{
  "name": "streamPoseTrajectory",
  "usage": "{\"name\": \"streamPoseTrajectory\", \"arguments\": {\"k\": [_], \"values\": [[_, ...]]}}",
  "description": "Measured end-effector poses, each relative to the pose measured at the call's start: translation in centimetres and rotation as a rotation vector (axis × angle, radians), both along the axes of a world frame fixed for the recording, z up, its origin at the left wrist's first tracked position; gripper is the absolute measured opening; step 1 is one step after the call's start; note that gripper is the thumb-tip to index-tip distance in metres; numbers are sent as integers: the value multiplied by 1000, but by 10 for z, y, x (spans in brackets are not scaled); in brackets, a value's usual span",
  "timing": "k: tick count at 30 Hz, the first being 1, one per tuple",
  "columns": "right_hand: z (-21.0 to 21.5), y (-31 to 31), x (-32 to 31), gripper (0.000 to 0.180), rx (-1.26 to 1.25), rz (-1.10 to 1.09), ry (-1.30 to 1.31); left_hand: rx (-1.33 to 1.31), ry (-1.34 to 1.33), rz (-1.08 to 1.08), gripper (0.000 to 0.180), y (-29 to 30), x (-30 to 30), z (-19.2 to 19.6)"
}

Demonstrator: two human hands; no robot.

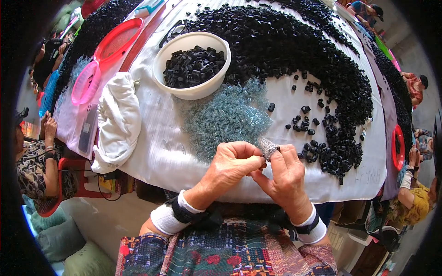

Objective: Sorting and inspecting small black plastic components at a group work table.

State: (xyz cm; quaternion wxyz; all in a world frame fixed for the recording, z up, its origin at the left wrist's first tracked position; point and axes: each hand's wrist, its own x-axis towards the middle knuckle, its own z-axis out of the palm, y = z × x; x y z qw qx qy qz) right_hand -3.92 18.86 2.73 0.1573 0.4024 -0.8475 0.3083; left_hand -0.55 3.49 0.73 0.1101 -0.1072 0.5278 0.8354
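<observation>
My left hand (230, 165) and my right hand (286, 172) meet near the table's front edge, fingertips pinched close together. A small silvery-grey, textured clump (267, 145) sticks up between them, with a dark spot by the right fingertips. What each hand grips is mostly hidden by the fingers. Just beyond my left hand spreads a heap of bluish-grey, see-through little coils (225, 117). Small black cylindrical parts (331, 152) lie to the right of my right hand. A white bowl (159, 69) full of the same black parts stands behind the coils.
A white cloth (322, 188) covers the table. A long bank of black parts (294, 41) curves across the far side and right. At the left lie a bunched white fabric (119, 119), a phone (86, 131), and pink (75, 87) and red (133, 24) trays. Other people sit at both sides.
</observation>
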Motion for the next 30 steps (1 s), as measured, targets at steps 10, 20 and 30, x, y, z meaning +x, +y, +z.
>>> {"name": "streamPoseTrajectory", "arguments": {"k": [10,20,30], "values": [[-3,0,-3,30,8,-16,7,10,23,-8,13,-1,0,6],[-7,-2,-3,28,-47,5,8,-9,75,-68,16,-9,2,0],[-10,-6,-5,34,-121,22,-67,19,58,-55,18,-10,1,-2]]}}
